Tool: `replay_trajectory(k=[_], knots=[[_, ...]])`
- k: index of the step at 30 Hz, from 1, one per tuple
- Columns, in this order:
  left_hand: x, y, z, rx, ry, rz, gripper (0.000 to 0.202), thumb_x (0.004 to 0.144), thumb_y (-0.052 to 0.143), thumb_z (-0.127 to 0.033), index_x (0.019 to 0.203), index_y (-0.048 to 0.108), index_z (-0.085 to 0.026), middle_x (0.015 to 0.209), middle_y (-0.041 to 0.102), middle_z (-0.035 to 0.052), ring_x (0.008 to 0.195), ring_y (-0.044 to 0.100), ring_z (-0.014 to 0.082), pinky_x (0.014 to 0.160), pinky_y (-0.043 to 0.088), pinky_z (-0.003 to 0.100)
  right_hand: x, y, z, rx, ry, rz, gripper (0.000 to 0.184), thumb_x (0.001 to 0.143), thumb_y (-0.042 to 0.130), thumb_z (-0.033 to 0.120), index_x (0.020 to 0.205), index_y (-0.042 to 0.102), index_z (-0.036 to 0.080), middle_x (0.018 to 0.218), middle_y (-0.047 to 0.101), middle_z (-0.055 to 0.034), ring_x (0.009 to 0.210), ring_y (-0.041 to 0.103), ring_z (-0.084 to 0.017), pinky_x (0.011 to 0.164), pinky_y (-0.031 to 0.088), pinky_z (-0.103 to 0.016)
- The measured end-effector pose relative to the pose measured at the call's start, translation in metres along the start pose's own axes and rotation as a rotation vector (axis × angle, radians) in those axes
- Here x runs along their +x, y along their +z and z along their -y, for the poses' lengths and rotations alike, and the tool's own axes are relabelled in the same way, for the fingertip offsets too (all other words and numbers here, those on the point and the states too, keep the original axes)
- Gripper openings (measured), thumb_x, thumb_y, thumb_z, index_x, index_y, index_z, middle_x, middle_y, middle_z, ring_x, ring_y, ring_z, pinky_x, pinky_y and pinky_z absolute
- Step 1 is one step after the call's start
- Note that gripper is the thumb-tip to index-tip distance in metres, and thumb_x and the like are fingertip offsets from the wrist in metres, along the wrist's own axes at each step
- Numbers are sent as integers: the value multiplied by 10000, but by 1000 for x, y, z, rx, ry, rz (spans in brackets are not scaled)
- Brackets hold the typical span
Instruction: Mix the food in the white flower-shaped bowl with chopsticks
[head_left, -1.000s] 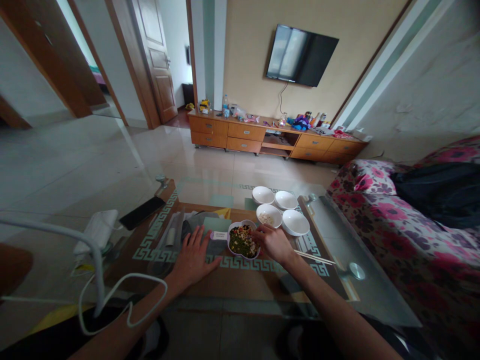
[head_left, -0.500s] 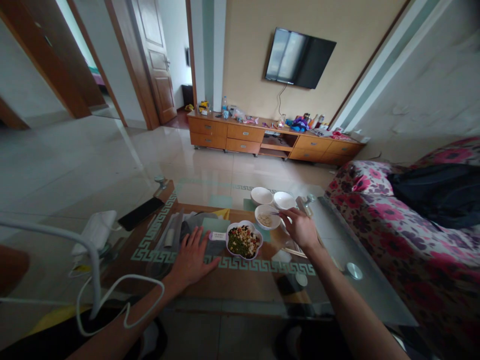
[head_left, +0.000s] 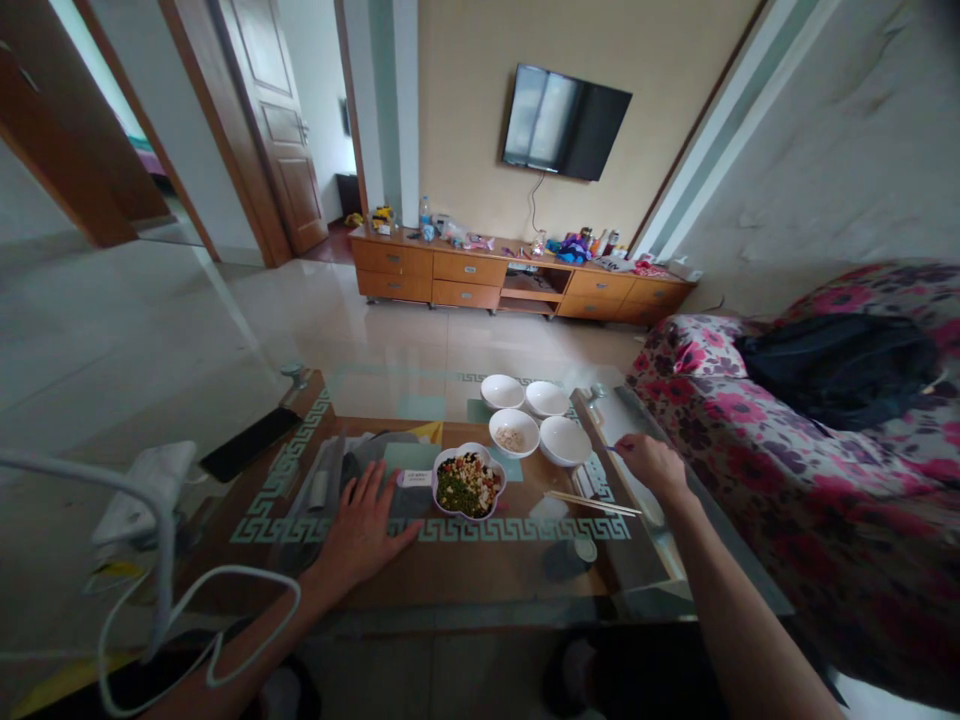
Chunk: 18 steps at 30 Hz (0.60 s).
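Left hand: the left hand (head_left: 365,530) is palm down on the glass surface (head_left: 442,585), fingers spread, gripping nothing; its fingertips lie just beside the label tab (head_left: 415,479), and whether they touch it I cannot tell
Right hand: the right hand (head_left: 651,466) is closed, finger and thumb pinched on a thin purple tool (head_left: 616,449); it is beyond the near-right bowl, by the surface's right side; most of the tool is hidden, so its kind is unclear
Hands: well apart, with the bowls between them
Flower-shaped bowl: the flower-shaped bowl (head_left: 478,450) is upright, near the left hand, filled with mixed bits (head_left: 466,488), green, pale, red and dark
White bowls: four, grouped beyond it; the near-left bowl (head_left: 528,430) holds pale pieces; beside it is the near-right bowl (head_left: 566,442)
Chopsticks: the chopsticks (head_left: 600,505) lie on the surface, nearer than the near-right bowl
Handling, tool: probably light and stiff; best pinched midway along, gently
Handling, bits: likely small, hard, dry and apt to roll or slip; best taken singly across the middle
Handling, bowls: seemingly rigid, perhaps breakable, liable to slide on smooth glass; best steadied at the rim or outer wall
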<state>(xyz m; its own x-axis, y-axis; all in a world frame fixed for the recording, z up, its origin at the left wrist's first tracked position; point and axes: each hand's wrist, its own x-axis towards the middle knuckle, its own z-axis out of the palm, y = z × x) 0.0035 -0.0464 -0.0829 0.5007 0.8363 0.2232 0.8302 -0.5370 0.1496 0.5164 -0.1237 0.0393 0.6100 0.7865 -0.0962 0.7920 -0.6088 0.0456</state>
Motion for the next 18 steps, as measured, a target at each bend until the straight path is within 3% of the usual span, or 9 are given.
replay_trajectory(k=[3, 13, 15, 18], knots=[[0, 2, 2, 8, -4, -14, 879, 930, 583, -718, 1560, 583, -106, 1706, 422, 256, 1588, 399, 439, 1283, 336, 647, 2, 14, -13, -17, 23, 91, 352, 1027, 553, 295, 1235, 838, 285, 1238, 815, -153, 1131, 787, -345, 876, 569, -369], [1, 2, 4, 49, 8, -16, 880, 928, 557, -740, 1534, 607, -103, 1692, 442, 264, 1572, 423, 444, 1262, 370, 636, -10, 34, -36, -36, -23, 115, 352, 1038, 517, 243, 1196, 831, 225, 1218, 811, -171, 1111, 783, -324, 930, 560, -387], [1, 3, 5, 56, 13, -23, 880, 931, 546, -743, 1533, 606, -103, 1690, 444, 265, 1569, 427, 445, 1260, 371, 640, -16, 37, -32, -10, -122, 98, 333, 1059, 529, 303, 1212, 813, 220, 1260, 794, -152, 1162, 754, -296, 981, 538, -365], [1, 4, 6, 54, 16, -30, 872, 933, 554, -733, 1535, 602, -104, 1690, 445, 264, 1567, 430, 445, 1261, 370, 640, -27, 49, -15, 139, -432, 117, 267, 1002, 657, 367, 1169, 791, 208, 1208, 790, -114, 1149, 728, -261, 1008, 522, -337]])
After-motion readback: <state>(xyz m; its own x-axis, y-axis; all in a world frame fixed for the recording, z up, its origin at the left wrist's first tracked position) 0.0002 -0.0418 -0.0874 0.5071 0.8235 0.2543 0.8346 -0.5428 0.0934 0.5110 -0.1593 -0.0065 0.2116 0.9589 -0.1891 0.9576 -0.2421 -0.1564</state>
